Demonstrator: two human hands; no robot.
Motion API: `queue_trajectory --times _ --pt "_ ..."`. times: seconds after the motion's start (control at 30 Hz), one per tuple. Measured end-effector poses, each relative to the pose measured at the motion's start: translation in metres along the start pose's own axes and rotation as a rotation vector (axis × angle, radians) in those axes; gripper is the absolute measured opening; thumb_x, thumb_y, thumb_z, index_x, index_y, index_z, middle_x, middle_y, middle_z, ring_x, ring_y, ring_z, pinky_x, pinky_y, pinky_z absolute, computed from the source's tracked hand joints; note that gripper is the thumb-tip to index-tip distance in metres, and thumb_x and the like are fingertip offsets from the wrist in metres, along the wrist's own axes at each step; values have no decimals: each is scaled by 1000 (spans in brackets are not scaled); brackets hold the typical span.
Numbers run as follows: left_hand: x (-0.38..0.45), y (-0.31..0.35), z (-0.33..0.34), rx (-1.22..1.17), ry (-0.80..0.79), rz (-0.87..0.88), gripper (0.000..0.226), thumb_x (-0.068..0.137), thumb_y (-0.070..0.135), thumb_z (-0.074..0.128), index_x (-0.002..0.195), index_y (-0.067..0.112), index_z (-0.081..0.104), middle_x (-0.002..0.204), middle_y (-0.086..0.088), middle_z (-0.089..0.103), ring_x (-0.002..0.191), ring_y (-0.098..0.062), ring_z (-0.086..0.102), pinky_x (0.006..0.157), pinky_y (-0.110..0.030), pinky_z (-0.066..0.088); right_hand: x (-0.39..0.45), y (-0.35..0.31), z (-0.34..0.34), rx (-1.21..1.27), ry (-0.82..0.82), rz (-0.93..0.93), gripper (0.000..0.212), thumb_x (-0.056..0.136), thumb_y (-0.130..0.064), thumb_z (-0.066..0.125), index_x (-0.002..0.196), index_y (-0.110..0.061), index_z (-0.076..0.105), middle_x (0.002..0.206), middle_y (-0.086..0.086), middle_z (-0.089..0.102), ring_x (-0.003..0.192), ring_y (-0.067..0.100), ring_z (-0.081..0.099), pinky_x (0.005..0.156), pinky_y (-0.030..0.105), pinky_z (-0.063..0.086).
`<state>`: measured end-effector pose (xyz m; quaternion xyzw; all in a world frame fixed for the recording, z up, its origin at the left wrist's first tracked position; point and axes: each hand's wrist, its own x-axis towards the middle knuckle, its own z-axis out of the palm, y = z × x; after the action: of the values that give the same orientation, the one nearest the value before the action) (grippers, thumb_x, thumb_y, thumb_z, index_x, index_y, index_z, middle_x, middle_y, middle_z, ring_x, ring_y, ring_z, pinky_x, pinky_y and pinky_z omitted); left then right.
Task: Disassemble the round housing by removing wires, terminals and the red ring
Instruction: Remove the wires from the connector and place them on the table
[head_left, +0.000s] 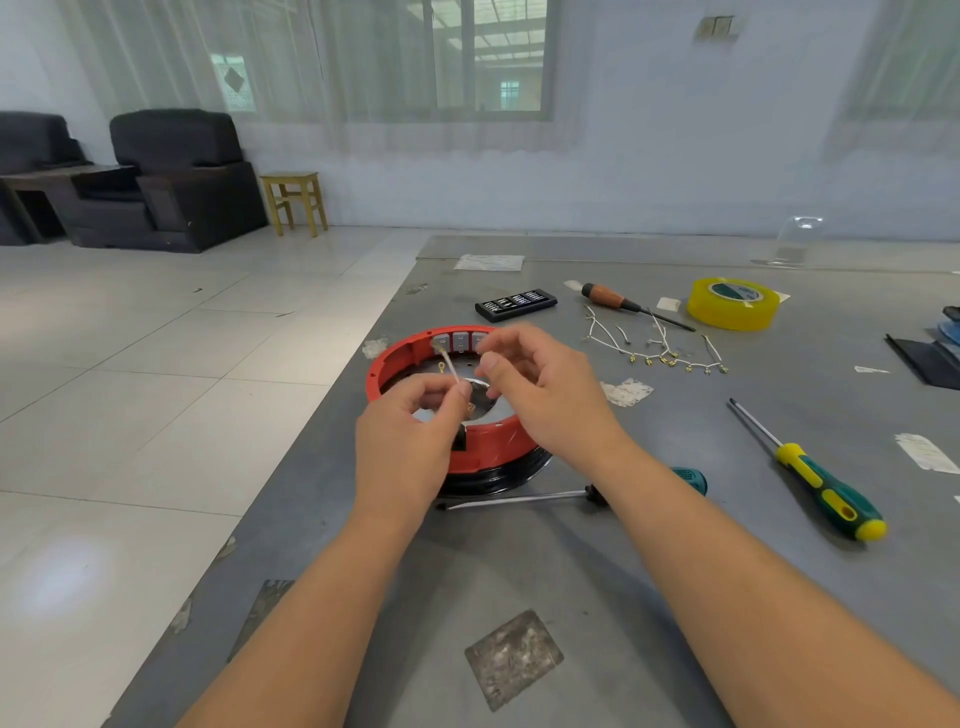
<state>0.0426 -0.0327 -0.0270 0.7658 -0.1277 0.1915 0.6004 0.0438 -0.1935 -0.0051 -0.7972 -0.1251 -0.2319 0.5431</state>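
The round housing (493, 475) sits on the grey table, black at the base with a red ring (397, 358) on top and grey terminal blocks (460, 341) on its far inner wall. My left hand (410, 441) hovers over the near rim and pinches a short white wire (451, 368) that slants up toward the blocks. My right hand (535, 384) is beside it over the ring, fingers curled, thumb and forefinger pinched close; what they hold is too small to tell. A brass ring terminal (440, 368) lies inside the housing.
Removed white wires with brass terminals (660, 345) lie right of the housing. A green-yellow screwdriver (821, 483) is at right, another screwdriver (524, 499) lies against the housing's near side, a brown-handled one (623, 302), a bit case (516, 303) and yellow tape (733, 303) sit behind.
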Motion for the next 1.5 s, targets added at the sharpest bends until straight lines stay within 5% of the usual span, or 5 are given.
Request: queue_trajectory --times 0.47,0.57,0.7,0.93,1.5 --pt "0 -4 6 -8 76 -17 7 95 30 72 89 28 73 102 19 71 118 -5 56 103 -38 47 -9 20 9 -322 1 -262 4 87 -20 76 85 -19 73 76 -10 67 70 6 60 65 17 49" --pt "-1 -6 11 27 81 37 6 98 34 67 95 38 70 103 37 63 113 14 47 99 -31 43 -2 19 -3 -276 87 -125 6 84 -25 76 80 -29 73 75 -15 70 70 3 65 66 14 49" --pt "-5 -18 17 288 8 180 15 95 42 57 96 34 70 107 22 67 120 -7 51 109 -46 35 31 33 -44 -374 306 174 10 79 -28 74 71 -32 71 71 -19 72 72 -2 68 69 19 52" --pt "-12 -31 24 506 9 276 26 92 51 57 87 33 75 110 19 67 121 -21 47 110 -48 28 78 97 -106 -830 166 695 16 85 -16 65 93 -13 78 101 13 74 97 28 67 76 32 54" --pt "-8 -42 29 575 10 301 31 90 64 56 82 37 70 104 22 62 113 -13 45 105 -36 23 143 139 -52 -815 82 691 36 85 -27 75 116 -8 71 123 16 68 116 34 64 87 36 53"
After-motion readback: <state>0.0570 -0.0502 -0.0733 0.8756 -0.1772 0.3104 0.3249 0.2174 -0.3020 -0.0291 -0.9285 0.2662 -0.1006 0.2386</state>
